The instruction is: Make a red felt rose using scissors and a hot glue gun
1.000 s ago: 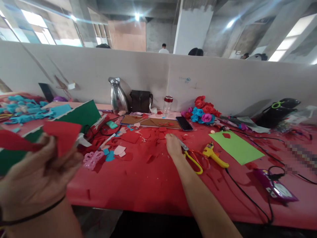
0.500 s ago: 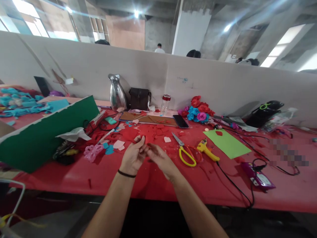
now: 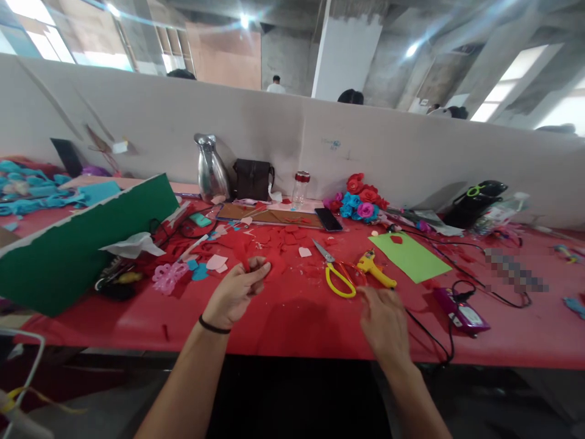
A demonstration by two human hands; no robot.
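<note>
My left hand (image 3: 237, 289) is closed, thumb against fingers, on a piece of red paper (image 3: 275, 267) whose outline blends into the red table covering. Over to the right, my right hand (image 3: 384, 320) has its fingers stretched forward and slightly apart, with nothing seen in them. Its fingertips are close to the yellow handle of the scissors (image 3: 340, 283); whether they touch it I cannot tell. A yellow glue gun (image 3: 377, 271) lies just beyond that hand, its black cord running under or behind it.
Pink paper petals (image 3: 216, 262), blue scraps (image 3: 198, 271) and a pink plastic piece (image 3: 169, 278) lie left. Behind are a phone (image 3: 328, 219), paper flowers (image 3: 361, 198), a glass bottle (image 3: 300, 190) and a steel jug (image 3: 211, 171). A green sheet (image 3: 411, 257) and purple power box (image 3: 461, 311) sit right.
My right hand has left my left hand and moved right, to beside the scissors and glue gun. My left hand keeps the red paper and has shifted slightly left and down.
</note>
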